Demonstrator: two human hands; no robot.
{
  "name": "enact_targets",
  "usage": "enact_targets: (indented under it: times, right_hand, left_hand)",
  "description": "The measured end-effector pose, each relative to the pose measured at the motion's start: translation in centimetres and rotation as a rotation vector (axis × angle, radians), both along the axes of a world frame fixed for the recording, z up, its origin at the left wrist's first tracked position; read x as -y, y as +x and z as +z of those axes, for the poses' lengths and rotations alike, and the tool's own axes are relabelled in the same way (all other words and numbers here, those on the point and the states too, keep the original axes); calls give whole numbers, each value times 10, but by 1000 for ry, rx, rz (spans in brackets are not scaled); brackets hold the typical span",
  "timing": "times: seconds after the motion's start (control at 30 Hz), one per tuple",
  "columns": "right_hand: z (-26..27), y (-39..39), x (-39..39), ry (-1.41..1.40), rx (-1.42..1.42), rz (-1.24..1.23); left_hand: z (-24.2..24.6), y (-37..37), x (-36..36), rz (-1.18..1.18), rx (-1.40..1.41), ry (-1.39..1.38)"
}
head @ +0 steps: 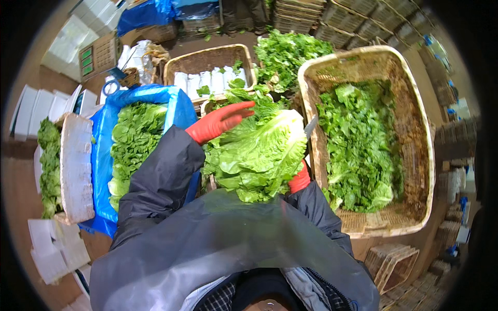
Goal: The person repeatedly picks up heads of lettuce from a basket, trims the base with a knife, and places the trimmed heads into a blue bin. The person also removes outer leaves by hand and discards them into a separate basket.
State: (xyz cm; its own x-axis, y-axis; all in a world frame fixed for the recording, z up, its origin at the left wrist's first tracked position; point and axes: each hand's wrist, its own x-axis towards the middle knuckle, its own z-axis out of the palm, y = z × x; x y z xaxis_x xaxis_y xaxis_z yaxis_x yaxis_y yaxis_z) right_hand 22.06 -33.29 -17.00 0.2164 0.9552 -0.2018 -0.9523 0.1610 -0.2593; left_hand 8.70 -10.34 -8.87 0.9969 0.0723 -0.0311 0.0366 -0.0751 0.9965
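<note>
A large head of leafy lettuce (pixel 256 155) with a pale cut-looking base lies in front of my chest, above more greens. My left hand (pixel 221 122), in a red rubber glove, is held over its far left side with fingers straight and nothing in them. At the near right of the head, my right hand (pixel 299 179) wears a matching glove and is partly covered by leaves. A knife blade (pixel 311 126) juts out past the lettuce base on that side, in line with this hand; the handle and my right fingers are hidden.
A blue-lined box (pixel 103 171) of lettuce (pixel 138 140) stands to the left, beside a white foam box (pixel 77 167). On the right is a big dirty plastic crate (pixel 414 155) of greens (pixel 360 155). Farther off, another crate (pixel 206 50) contains white packets (pixel 212 81).
</note>
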Motion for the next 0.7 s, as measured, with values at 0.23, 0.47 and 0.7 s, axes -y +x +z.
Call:
enact_targets:
  times: [0.23,0.47,0.7]
  right_hand:
    - [26,-18,-64,-359,894,291]
    - [-82,11,-78,-426,1862,331]
    - [-52,-16,-36,-464,1445,472]
  left_hand:
    - [-102,-76,35,415,196,-621]
    - [-13,-322,-8,1295,519,-766]
    - [76,-648,-187,1626,1134,-139]
